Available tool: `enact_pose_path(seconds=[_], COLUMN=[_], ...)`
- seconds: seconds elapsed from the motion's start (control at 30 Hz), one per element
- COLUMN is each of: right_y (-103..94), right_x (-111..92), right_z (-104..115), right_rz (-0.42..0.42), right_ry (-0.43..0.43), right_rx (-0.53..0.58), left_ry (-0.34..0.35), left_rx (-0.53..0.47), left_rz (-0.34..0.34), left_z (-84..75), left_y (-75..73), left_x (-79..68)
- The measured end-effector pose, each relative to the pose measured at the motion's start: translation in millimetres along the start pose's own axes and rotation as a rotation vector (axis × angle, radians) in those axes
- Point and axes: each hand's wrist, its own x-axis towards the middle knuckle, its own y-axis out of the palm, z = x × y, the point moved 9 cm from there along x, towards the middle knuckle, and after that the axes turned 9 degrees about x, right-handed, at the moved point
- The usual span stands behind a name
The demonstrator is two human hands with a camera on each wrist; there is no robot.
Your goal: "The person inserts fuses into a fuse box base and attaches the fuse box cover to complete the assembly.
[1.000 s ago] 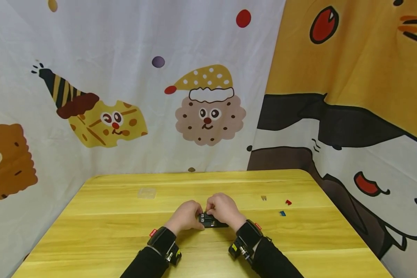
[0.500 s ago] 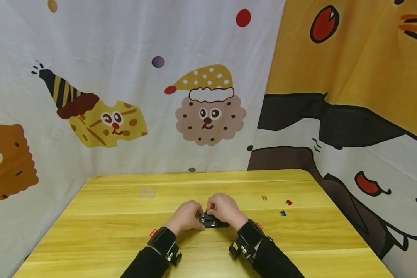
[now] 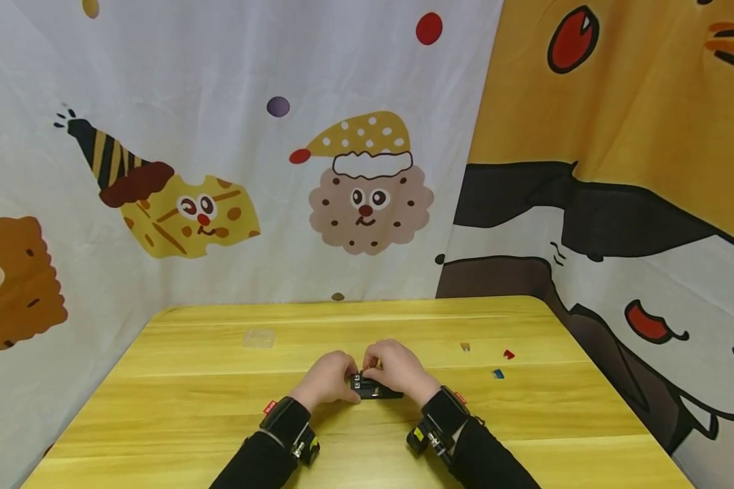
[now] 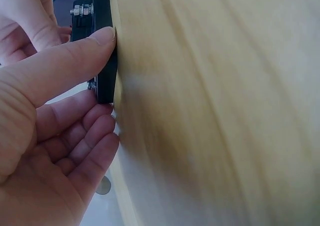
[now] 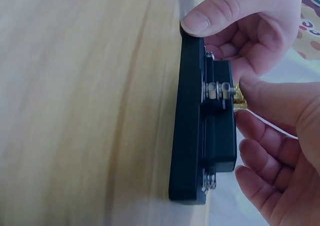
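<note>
A black terminal block [image 3: 376, 390] with metal studs and nuts along it lies on the table between both hands. My left hand [image 3: 325, 379] grips its left end, the thumb [image 4: 102, 38] on the near edge and the fingers at the end and behind. Over the block's upper left part, my right hand [image 3: 395, 368] pinches a small brass-coloured piece [image 5: 240, 99] between thumb and forefinger, at the tip of a stud [image 5: 217, 90]. The fingertips partly hide this piece, so its exact kind cannot be told. The other right fingers are loosely curled beside the block.
To the right on the wooden table [image 3: 220, 421] lie a small tan forked piece [image 3: 465, 347], a red piece [image 3: 509, 354] and a blue piece [image 3: 498, 374]. A clear plastic tray [image 3: 259, 338] sits at the back left. A printed curtain [image 3: 220, 102] hangs behind the table.
My right wrist has shifted slightly to the right, and its fingers have turned a little at the same spot. The left hand and the terminal block stay in place.
</note>
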Motion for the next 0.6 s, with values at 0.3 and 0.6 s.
enact_pose_path(seconds=[0.3,0.6], right_y=[-10.4,-33.5], right_x=[-11,-29], right_z=[-11,-26], right_rz=[0.001,-0.048], right_ry=[0.043,0.090], right_rx=[-0.008,0.000], left_ry=[-0.015,-0.026], left_rx=[0.002,0.012], left_rz=[0.016,0.017], left_z=[2.0,2.7], left_y=[1.6,3.5], left_x=[0.6,-0.1])
